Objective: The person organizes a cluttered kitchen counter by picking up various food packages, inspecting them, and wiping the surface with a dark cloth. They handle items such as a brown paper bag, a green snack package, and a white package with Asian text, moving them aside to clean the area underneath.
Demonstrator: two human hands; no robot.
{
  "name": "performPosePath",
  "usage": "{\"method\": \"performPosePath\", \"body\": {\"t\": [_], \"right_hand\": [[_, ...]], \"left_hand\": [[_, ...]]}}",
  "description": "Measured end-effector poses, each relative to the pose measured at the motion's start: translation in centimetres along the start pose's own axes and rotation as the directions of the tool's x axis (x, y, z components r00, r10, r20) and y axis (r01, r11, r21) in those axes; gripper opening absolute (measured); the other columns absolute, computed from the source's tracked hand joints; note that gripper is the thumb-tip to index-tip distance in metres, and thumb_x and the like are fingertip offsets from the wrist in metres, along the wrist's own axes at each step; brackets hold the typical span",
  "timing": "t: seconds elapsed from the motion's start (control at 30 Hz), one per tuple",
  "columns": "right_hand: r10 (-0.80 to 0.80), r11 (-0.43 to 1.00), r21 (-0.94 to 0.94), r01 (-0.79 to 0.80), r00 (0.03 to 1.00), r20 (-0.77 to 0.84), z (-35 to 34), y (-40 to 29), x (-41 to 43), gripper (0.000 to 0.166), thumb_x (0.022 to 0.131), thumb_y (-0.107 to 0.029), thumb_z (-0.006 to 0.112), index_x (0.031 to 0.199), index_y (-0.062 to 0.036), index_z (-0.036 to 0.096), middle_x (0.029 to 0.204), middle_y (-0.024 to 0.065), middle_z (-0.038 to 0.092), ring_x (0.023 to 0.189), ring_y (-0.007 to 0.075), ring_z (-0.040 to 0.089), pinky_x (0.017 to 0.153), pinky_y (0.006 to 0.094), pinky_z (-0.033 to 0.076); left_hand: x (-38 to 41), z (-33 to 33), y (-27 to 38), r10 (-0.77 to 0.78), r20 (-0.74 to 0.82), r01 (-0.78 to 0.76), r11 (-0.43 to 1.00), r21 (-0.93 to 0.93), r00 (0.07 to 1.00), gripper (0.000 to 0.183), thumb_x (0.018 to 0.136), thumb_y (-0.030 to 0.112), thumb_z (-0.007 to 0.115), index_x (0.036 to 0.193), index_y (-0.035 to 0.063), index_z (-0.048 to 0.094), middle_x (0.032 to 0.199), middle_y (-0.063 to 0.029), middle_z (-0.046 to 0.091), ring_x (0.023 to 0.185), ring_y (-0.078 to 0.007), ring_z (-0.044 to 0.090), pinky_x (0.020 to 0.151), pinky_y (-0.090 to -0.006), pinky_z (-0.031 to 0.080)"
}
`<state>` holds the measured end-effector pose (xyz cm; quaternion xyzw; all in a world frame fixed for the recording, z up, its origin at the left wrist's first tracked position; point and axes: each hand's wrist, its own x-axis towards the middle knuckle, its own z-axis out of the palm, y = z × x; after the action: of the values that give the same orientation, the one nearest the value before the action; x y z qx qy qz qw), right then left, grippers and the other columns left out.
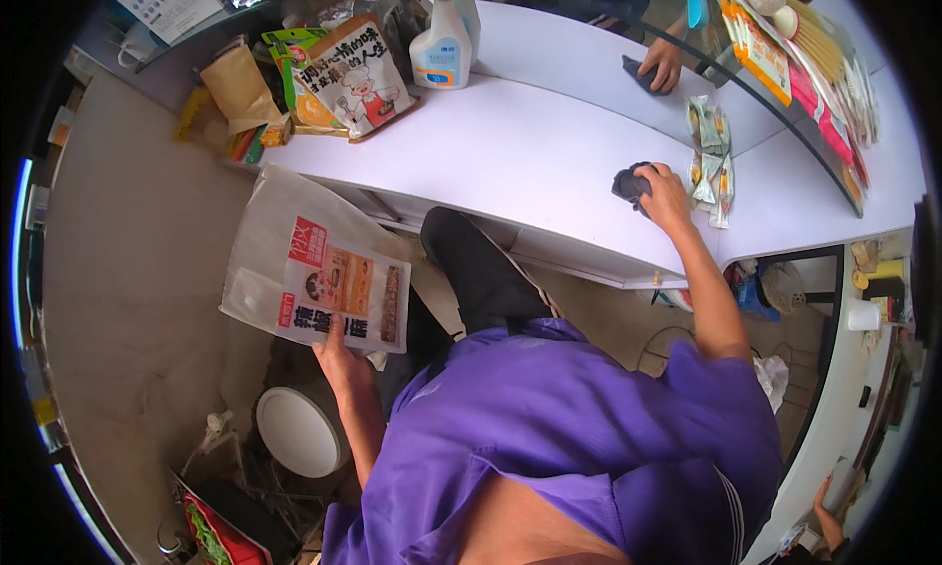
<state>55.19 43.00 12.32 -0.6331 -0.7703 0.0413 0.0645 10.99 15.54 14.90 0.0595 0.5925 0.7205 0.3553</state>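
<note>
My left hand pinches the lower edge of a large clear plastic food bag with a printed front, held out beside my leg. It looks flat, though I cannot tell whether anything is inside. On the white counter, my right hand grips a bunched dark grey cloth that rests against the surface. Just right of that hand lie several small wrapped packets. The counter's glossy back panel mirrors the hand, cloth and packets.
A white spray-type bottle stands at the counter's back. Left of it lean a chef-printed pouch and a brown paper bag. Overhead, a glass shelf carries more packets. A round white stool seat is behind my left arm. Another person's arm shows lower right.
</note>
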Motion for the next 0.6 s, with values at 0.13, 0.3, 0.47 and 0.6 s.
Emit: {"method": "performPosePath", "body": {"t": [0.13, 0.3, 0.47, 0.6], "right_hand": [[-0.182, 0.93, 0.329, 0.166, 0.983, 0.02, -1.6, -0.3, -0.4, 0.036, 0.066, -0.005, 0.058, 0.101, -0.0119, 0.061, 0.104, 0.0116, 0.059, 0.1, 0.0288, 0.056, 0.087, 0.0365, 0.045], [-0.414, 0.806, 0.418, 0.419, 0.904, -0.108, -1.9, -10.1, 7.5, 0.034, 0.07, -0.008, 0.059, 0.104, -0.0117, 0.061, 0.107, 0.0103, 0.058, 0.1, 0.0289, 0.056, 0.087, 0.0366, 0.045], [-0.374, 0.877, 0.324, 0.356, 0.927, -0.006, 5.6, -18.1, 17.3, 0.045, 0.073, -0.019, 0.064, 0.117, -0.0249, 0.06, 0.124, 0.0128, 0.048, 0.116, 0.0354, 0.045, 0.099, 0.046, 0.037], [-0.329, 0.921, 0.215, 0.324, 0.944, -0.01, 5.8, -20.7, 14.0, 0.04, 0.073, -0.022, 0.068, 0.112, -0.0275, 0.062, 0.13, 0.0093, 0.045, 0.117, 0.0341, 0.044, 0.097, 0.0453, 0.039]], "left_hand": [[0.8, -1.4, -0.5, 0.025, 0.002, -0.025, 1.0, 0.011, 1.0, 0.049, 0.088, 0.004, 0.051, 0.134, 0.0023, 0.035, 0.127, -0.0144, 0.047, 0.112, -0.0258, 0.051, 0.09, -0.0392, 0.046], [0.3, -0.5, 0.2, 0.051, -0.069, -0.05, 0.999, 0.014, 0.996, 0.047, 0.088, 0.004, 0.052, 0.133, 0.002, 0.037, 0.127, -0.0145, 0.048, 0.111, -0.0255, 0.052, 0.089, -0.0386, 0.046], [-0.4, 1.8, 1.5, 0.081, -0.024, -0.08, 0.996, 0.036, 0.996, 0.047, 0.088, 0.004, 0.052, 0.133, 0.0018, 0.037, 0.127, -0.0145, 0.047, 0.112, -0.0246, 0.051, 0.089, -0.0389, 0.046], [-0.8, 1.9, 1.7, 0.084, -0.002, -0.084, 0.996, 0.042, 0.996, 0.046, 0.089, 0.005, 0.052, 0.132, 0.0016, 0.037, 0.127, -0.0142, 0.047, 0.111, -0.0243, 0.051, 0.089, -0.0388, 0.046]]}}
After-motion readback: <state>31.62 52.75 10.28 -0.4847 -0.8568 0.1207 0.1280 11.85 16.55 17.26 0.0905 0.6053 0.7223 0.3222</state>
